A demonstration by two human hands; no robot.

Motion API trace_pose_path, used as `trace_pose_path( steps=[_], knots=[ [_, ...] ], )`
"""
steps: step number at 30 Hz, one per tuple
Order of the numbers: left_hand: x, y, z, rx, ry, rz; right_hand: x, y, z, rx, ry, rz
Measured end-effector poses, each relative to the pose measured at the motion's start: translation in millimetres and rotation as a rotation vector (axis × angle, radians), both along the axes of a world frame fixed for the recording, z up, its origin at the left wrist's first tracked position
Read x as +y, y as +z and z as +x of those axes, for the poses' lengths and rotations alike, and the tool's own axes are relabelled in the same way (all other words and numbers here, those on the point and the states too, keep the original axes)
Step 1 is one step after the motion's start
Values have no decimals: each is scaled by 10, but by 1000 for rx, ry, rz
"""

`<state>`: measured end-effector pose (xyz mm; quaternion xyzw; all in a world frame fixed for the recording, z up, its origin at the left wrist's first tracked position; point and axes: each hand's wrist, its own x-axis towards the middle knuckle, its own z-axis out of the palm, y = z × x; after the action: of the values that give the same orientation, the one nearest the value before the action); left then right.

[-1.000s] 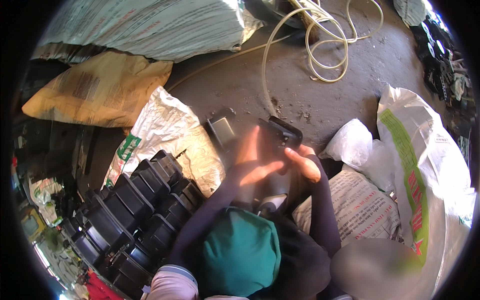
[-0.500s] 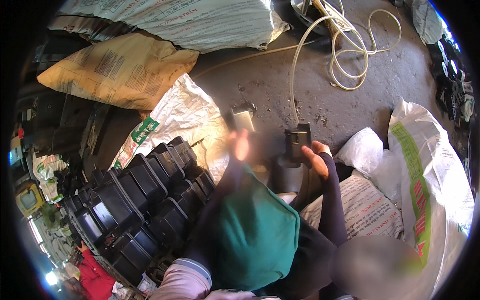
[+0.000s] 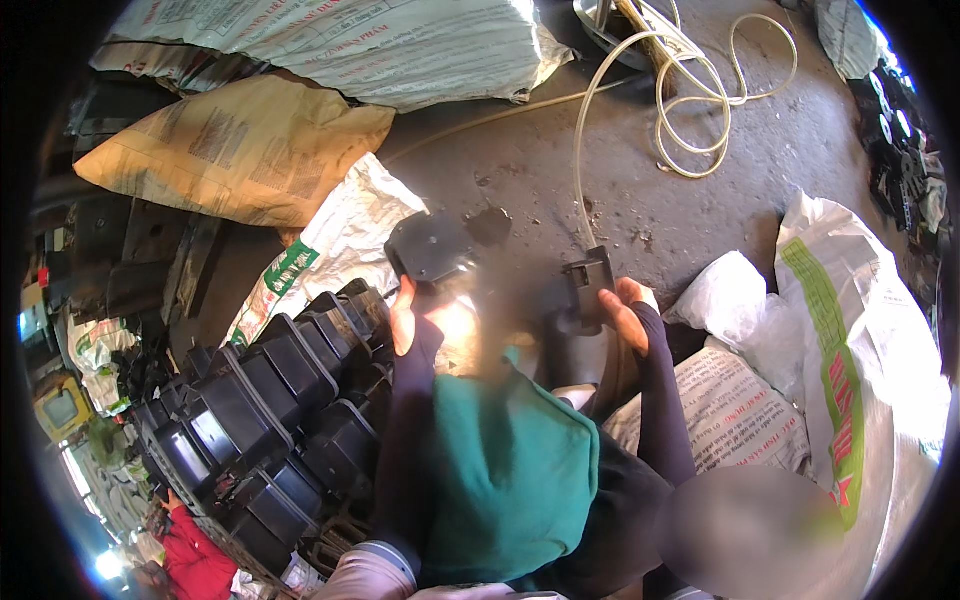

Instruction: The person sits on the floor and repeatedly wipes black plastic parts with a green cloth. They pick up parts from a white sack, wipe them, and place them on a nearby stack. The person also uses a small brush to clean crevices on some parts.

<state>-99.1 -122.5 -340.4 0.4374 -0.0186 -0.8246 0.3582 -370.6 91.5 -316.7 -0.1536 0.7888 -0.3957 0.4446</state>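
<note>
A grey, gritty concrete floor (image 3: pixel 690 215) carries everything here, littered with sacks and hose. Over it, the left hand (image 3: pixel 425 315) holds up a rounded black plastic part (image 3: pixel 432 247), its grip closed around the part's lower edge with the thumb along the left side; the part sits just above the hand and tilts its flat face toward the camera. To the right of it, well apart, the right hand (image 3: pixel 618 312) has its grip wrapped on a small black boxy piece (image 3: pixel 588 290), fingers curled behind it; a pale hose (image 3: pixel 580 170) runs from the top of this piece up and away to a loose coil (image 3: pixel 700 100) farther off on the floor. Between and below both hands lies a green cloth (image 3: pixel 510 480) over the person's lap. Left of the left hand, close beside it, stands a row of stacked black plastic housings (image 3: pixel 260 420). Beyond the left hand lie a white woven sack (image 3: pixel 330 245) and a yellowish sack (image 3: pixel 230 150); right of the right hand, white sacks (image 3: pixel 850 330) with green stripes are piled.
</note>
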Motion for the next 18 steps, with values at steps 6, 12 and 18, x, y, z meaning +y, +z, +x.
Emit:
trace_pose_path(
  steps=[6,12,18],
  knots=[
    [-223,493,-516,436,-286,-400,215,-386,-71,7,-160,-69],
    [-486,397,-956,-27,-228,-124,260,-505,-145,130,-226,-52],
    [-572,-204,-937,-151,-603,-142,221,-264,-187,94,-228,-80]
  ],
)
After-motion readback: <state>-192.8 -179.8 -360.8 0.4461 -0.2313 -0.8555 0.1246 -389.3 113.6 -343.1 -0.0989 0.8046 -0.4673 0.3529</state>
